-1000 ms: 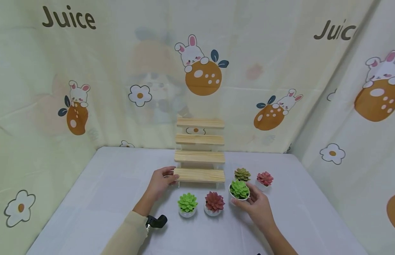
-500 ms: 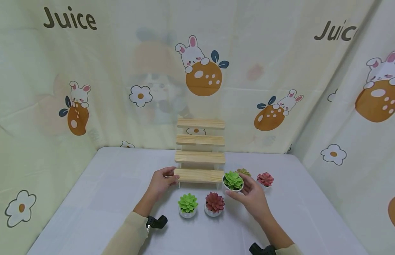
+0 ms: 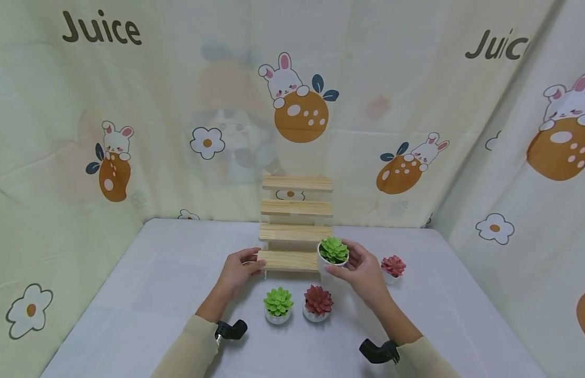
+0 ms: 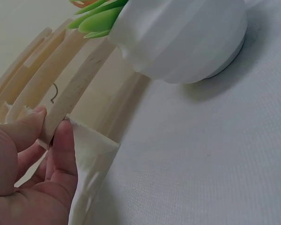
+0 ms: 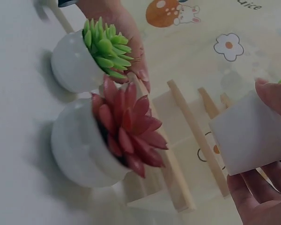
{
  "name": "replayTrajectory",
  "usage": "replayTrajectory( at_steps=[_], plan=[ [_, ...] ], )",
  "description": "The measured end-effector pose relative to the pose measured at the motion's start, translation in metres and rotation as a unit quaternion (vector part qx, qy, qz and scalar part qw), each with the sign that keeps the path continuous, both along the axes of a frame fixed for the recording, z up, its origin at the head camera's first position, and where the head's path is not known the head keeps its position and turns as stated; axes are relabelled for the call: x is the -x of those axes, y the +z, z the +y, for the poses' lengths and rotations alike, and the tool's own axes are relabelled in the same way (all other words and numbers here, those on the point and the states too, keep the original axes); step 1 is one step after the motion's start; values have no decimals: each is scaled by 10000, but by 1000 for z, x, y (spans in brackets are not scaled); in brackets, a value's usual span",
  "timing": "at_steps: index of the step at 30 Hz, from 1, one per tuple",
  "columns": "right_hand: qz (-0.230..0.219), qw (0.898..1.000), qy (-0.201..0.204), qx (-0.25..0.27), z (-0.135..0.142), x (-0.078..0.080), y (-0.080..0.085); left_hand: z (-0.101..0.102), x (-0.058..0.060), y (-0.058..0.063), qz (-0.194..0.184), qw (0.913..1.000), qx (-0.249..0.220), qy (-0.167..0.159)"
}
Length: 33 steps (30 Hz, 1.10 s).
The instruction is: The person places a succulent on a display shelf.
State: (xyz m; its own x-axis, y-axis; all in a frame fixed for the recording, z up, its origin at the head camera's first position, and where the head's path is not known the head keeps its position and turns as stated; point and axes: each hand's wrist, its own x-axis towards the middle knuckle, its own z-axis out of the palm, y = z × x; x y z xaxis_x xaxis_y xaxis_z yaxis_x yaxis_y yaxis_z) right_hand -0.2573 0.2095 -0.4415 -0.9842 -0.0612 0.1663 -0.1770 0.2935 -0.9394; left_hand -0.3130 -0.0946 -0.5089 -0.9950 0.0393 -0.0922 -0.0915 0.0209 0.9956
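My left hand [image 3: 237, 270] pinches the left end of the lowest board of a stepped wooden display stand [image 3: 290, 260]; in the left wrist view thumb and fingers grip that board [image 4: 77, 84]. My right hand [image 3: 365, 273] holds a green potted succulent [image 3: 333, 251] by its white pot [image 5: 253, 133], off the table, in front of the stand's lowest board at its right end. Whether the pot touches the board I cannot tell. In front of the stand are a bright green potted succulent [image 3: 278, 303] and a dark red potted succulent [image 3: 318, 302], both upright on the table.
A pinkish-red potted succulent [image 3: 393, 266] stands to the right, beyond my right hand. The white-covered table [image 3: 179, 252] ends at a printed curtain [image 3: 406, 79] behind the stand. Each wrist wears a black camera mount [image 3: 379, 351].
The right hand has carried the green potted succulent leftward and away from me, up to the stand's right end. The olive-green succulent is now hidden behind it. My left hand has stayed put.
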Motion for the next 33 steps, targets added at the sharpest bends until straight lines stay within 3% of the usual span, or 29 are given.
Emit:
replayTrajectory(
  at_steps=[9,33],
  plan=[
    [373,9985,355,169,-10,17,15,-1,1,2,27,9997,-200,-130],
    [344,9936,829,682,-50,63,46,0,1,0,-97,9999,-126,2]
  ],
)
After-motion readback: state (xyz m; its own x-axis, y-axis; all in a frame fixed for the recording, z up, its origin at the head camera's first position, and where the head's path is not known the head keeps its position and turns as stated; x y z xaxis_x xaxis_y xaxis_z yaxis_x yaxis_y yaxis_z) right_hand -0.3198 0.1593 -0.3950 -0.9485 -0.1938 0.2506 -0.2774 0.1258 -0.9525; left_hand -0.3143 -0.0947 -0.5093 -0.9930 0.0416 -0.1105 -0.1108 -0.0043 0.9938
